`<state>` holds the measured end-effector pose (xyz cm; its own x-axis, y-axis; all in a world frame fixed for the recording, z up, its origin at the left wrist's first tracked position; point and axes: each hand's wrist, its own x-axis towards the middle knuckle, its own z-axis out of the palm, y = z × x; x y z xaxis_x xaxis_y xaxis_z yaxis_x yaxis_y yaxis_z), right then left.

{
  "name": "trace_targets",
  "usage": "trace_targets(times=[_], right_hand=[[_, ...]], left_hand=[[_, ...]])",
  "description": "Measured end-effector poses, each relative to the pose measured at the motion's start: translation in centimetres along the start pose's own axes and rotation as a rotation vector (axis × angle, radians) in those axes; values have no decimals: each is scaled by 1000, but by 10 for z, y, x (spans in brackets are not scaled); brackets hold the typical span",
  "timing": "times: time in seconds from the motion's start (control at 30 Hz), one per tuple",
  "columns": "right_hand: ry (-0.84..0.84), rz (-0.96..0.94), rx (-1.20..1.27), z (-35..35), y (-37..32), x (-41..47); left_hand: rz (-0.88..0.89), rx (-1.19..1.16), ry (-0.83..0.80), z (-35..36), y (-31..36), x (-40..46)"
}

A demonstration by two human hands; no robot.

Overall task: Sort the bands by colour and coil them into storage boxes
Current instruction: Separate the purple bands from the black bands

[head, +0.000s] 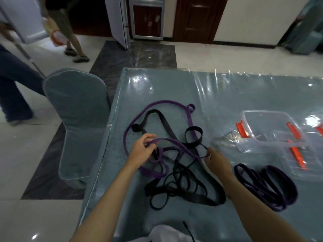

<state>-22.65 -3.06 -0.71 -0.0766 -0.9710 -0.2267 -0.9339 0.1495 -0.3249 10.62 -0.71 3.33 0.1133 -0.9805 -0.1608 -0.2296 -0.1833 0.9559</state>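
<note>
A tangle of purple bands (158, 103) and black bands (183, 187) lies in the middle of the table. My left hand (142, 149) pinches a stretch of a purple band lifted off the pile. My right hand (217, 160) pinches the same purple band further along, to the right. A separate coil of dark purple bands (265, 186) lies at the right, apart from the tangle. Clear storage boxes with orange latches (269, 126) stand open at the far right with no band inside.
The table (227, 95) has a teal cloth under clear plastic sheeting. A covered chair (78, 109) stands at its left edge. Two people walk on the tiled floor at the upper left. A clear lid (300, 159) lies by the boxes.
</note>
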Motion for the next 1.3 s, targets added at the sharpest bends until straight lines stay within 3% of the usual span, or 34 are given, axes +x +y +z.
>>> trace_targets(times=[0.13,0.27,0.4,0.57,0.7,0.9,1.07,1.17,1.3], right_hand=[[275,107,337,-17,9,-6],[406,168,740,-26,-3,-1],[402,158,1158,-34,-28,12],[294,76,1246,-35,-54,25],[80,113,1286,-28,-72,33],[-26,239,1337,-17,-81,57],[-93,275,1368,-14,-95,82],[-112,275,1315,-5,-101,99],[-107,222,1223,3,-112,125]], left_hand=[[21,105,44,-23,1,1],[-5,248,58,-30,-7,6],[-77,416,61,-26,-24,9],[-251,513,139,-35,-59,4],[-456,393,190,-36,-81,2],[-650,-6,316,-36,-81,20],[-919,-618,260,-62,-62,51],[-880,-842,293,-80,-48,73],[-670,-744,214,-90,-17,103]])
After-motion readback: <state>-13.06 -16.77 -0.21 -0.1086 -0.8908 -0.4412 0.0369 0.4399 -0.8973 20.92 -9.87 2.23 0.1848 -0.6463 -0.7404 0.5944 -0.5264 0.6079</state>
